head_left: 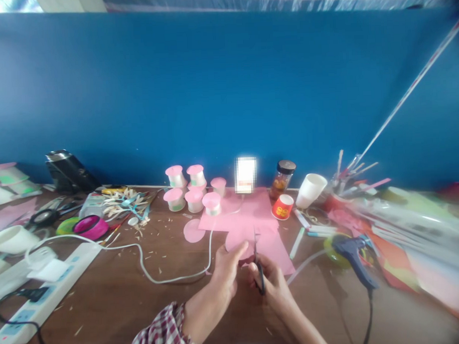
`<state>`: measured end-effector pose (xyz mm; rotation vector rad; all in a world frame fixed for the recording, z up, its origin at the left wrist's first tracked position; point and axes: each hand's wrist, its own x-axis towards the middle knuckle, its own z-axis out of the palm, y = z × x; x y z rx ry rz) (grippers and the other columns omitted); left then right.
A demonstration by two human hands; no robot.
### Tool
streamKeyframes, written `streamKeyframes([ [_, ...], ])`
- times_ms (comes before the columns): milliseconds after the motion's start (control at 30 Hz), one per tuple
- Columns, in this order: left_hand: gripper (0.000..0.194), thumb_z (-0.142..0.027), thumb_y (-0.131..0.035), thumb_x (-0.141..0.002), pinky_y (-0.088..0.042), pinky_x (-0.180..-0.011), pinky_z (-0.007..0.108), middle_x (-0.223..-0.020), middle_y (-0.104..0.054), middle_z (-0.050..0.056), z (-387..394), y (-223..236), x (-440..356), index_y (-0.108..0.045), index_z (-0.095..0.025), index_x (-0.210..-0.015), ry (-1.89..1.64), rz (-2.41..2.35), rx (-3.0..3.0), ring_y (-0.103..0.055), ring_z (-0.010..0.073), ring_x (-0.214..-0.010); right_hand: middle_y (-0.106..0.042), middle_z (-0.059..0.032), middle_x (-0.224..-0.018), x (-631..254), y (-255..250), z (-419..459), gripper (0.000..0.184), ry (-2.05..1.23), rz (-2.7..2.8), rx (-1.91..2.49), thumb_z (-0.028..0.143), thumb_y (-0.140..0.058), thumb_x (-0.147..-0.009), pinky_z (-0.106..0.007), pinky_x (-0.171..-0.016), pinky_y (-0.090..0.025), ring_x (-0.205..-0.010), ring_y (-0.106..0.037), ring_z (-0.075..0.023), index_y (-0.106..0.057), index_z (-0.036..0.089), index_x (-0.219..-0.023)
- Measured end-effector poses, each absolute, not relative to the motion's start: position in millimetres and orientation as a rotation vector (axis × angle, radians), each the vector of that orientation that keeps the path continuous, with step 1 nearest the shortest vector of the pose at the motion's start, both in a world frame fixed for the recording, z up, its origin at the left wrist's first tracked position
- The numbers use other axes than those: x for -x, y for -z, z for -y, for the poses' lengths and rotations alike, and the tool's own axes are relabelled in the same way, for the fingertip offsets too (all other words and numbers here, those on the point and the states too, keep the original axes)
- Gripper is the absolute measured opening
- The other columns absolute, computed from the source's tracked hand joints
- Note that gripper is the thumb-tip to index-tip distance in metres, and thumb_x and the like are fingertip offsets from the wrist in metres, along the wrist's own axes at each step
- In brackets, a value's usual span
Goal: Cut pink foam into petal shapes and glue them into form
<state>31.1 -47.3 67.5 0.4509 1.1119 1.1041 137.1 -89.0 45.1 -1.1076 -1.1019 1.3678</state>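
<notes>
In the middle of the table, my left hand (pixel 229 267) pinches a pink paper piece (pixel 238 240) with a rounded edge, its thumb lying on top. My right hand (pixel 273 281) grips scissors (pixel 260 276) by their dark handles. The blades point away from me and lie at the right edge of the pink piece. Beneath and beyond are pink paper sheets (pixel 249 204). A pink paper disc (pixel 194 231) lies on the table to the left. Behind it stand several small white cups with pink round tops (pixel 195 199).
A white cable (pixel 169 281) runs left to a power strip (pixel 49 298). A glue gun (pixel 355 260) lies to the right. At the back are a red cup (pixel 282 207), a white cup (pixel 311 190), a lidded jar (pixel 283 177) and a black bottle (pixel 69 170).
</notes>
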Motion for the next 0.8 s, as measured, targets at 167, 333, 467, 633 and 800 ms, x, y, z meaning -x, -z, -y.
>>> streamKeyframes([
  [167,0.038,-0.031,-0.074,-0.063,-0.049,-0.039,0.034,-0.068,-0.068,0.016,48.4,-70.9,-31.7,-0.064,-0.006,-0.089,-1.094,-1.104,-0.472,-0.066,0.0308,-0.057,-0.054,0.0027,-0.056,-137.6,-45.7,90.5,0.031,-1.385,1.101,1.120,0.042,-0.070,-0.077,-0.019,-0.047,-0.036,-0.051,-0.046,-0.0106,-0.063,0.013,-0.087],
  [333,0.038,-0.032,-0.074,-0.063,-0.048,-0.037,0.034,-0.067,-0.068,0.014,48.4,-70.5,-31.7,-0.064,-0.007,-0.090,-1.081,-1.107,-0.475,-0.065,0.0294,-0.054,-0.052,0.0030,-0.056,-138.3,-45.4,90.7,0.031,-1.362,1.109,1.124,0.042,-0.069,-0.077,-0.019,-0.046,-0.034,-0.050,-0.045,-0.0100,-0.063,0.013,-0.085],
  [467,0.038,-0.032,-0.074,-0.064,-0.048,-0.038,0.033,-0.069,-0.068,0.014,48.9,-69.9,-30.9,-0.064,-0.007,-0.091,-1.088,-1.109,-0.486,-0.066,0.0294,-0.058,-0.052,0.0027,-0.057,-138.7,-43.6,91.2,0.032,-1.346,1.120,1.144,0.043,-0.069,-0.077,-0.020,-0.046,-0.034,-0.051,-0.044,-0.0100,-0.063,0.013,-0.087],
  [633,0.036,-0.033,-0.074,-0.064,-0.046,-0.035,0.033,-0.066,-0.067,0.012,49.1,-70.9,-31.9,-0.064,-0.007,-0.088,-1.075,-1.094,-0.490,-0.064,0.0286,-0.052,-0.051,0.0032,-0.057,-140.7,-39.1,90.9,0.030,-1.361,1.124,1.160,0.041,-0.066,-0.079,-0.019,-0.045,-0.033,-0.049,-0.043,-0.0091,-0.063,0.013,-0.088],
  [800,0.035,-0.033,-0.075,-0.063,-0.046,-0.035,0.032,-0.063,-0.066,0.012,47.2,-68.9,-32.3,-0.064,-0.007,-0.085,-1.076,-1.084,-0.477,-0.063,0.0275,-0.052,-0.051,0.0032,-0.056,-143.1,-39.1,90.1,0.030,-1.354,1.145,1.177,0.043,-0.067,-0.079,-0.020,-0.047,-0.034,-0.051,-0.044,-0.0098,-0.062,0.013,-0.083],
])
